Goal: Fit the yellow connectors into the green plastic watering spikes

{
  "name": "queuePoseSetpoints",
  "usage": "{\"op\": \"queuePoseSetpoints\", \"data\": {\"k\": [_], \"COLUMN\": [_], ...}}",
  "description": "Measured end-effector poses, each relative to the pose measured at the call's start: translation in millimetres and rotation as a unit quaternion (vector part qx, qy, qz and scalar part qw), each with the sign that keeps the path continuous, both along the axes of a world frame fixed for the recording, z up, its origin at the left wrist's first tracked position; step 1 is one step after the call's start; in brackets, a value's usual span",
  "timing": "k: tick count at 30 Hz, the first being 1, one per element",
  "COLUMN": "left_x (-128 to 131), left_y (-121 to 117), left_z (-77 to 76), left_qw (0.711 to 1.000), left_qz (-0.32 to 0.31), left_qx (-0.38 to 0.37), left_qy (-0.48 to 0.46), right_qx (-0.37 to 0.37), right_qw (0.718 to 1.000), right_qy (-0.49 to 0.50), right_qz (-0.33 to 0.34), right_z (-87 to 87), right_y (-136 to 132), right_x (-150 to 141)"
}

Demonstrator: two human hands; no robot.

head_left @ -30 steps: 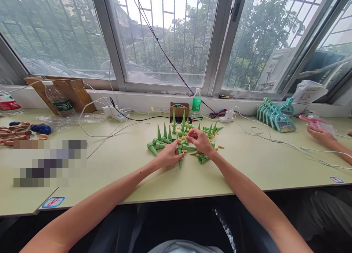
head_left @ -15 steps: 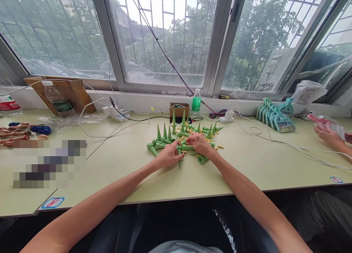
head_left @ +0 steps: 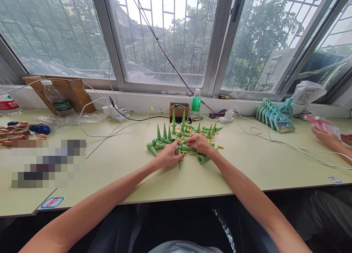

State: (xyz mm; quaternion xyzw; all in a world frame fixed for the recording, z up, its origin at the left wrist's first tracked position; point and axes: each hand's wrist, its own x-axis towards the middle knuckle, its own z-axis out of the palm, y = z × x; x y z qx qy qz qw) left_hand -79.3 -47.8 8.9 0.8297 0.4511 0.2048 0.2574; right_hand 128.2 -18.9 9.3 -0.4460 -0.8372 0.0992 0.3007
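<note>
Faces a wide row of metal-framed windows (head_left: 112, 44), with leafy trees (head_left: 255, 44) beyond. Reaches over a long, pale yellow-green table (head_left: 247, 168). At its centre, a loose pile of green watering spikes (head_left: 158, 135), some upright, others on their sides. At back left, a brown cardboard sheet (head_left: 78, 93) leaning near the sill (head_left: 154, 102), with a clear Cestbon bottle (head_left: 61, 104) just in front. At back right, a cluster of teal hangers (head_left: 275, 115); near these, by the edge of view, a co-worker's hand (head_left: 328, 138) on a pink item (head_left: 319, 125) in clear plastic. Behind the pile, a green-labelled bottle (head_left: 196, 104) beside a small open cardboard box (head_left: 179, 110). Has the left hand (head_left: 169, 154) at the near side of the pile, fingers curled and grasping one spike (head_left: 179, 163). Has the right hand (head_left: 200, 143) just to the right, low over the middle of the pile, with thumb and forefinger drawn together near a lying spike (head_left: 187, 148); cannot tell whether pinching anything, fingertips partly hidden. Holds the grasped spike with collar up among the fingers and point slanting toward the near table edge. Among the spikes and just to their right, small yellow plastic pieces (head_left: 220, 147).
</note>
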Motion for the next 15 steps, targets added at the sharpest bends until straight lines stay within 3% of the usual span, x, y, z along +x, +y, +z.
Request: {"op": "queuePoseSetpoints", "data": {"k": [11,15], "left_x": [-0.5,-0.2], "left_y": [-0.8,-0.6], "left_z": [-0.2,-0.4], "left_qw": [1.000,1.000], "left_qz": [0.001,0.003], "left_qx": [-0.002,0.001], "left_qy": [0.002,0.003], "right_qx": [-0.004,0.003], "right_qw": [0.999,1.000], "right_qy": [-0.051,-0.017], "right_qz": [-0.003,-0.021], "right_z": [-2.0,1.0], "right_y": [2.3,-0.2], "right_x": [1.1,1.3]}}
